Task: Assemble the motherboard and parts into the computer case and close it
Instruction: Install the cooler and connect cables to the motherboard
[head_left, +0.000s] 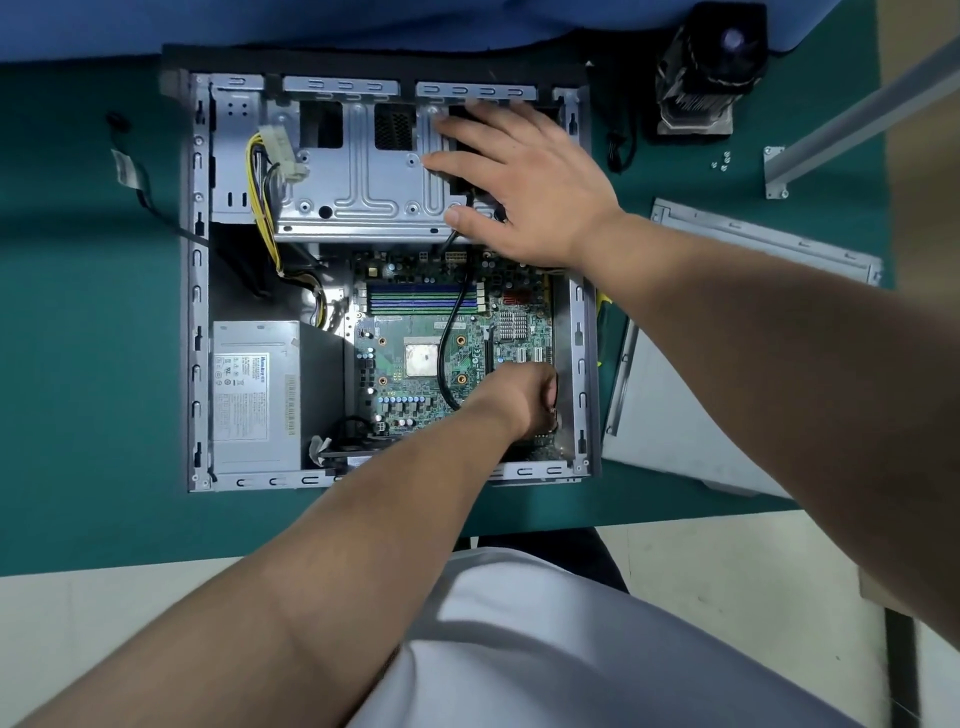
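Note:
An open grey computer case (196, 291) lies flat on a green mat. Inside it sits the green motherboard (415, 322), with a bare CPU (421, 359) at its middle and a power supply (254, 389) to its left. My right hand (524, 182) lies flat, fingers spread, on the metal drive cage (363, 182) at the far side. My left hand (524, 397) is curled at the board's near right corner, against the case wall; what its fingers hold is hidden. A black cable (447, 338) runs from the drive cage across the board to that hand.
A CPU cooler with fan (706, 73) stands at the far right, with three small screws (721, 161) near it. The grey side panel (701, 374) lies right of the case. Yellow and black power wires (265, 208) hang on the left inside. A loose cable (130, 171) lies left of the case.

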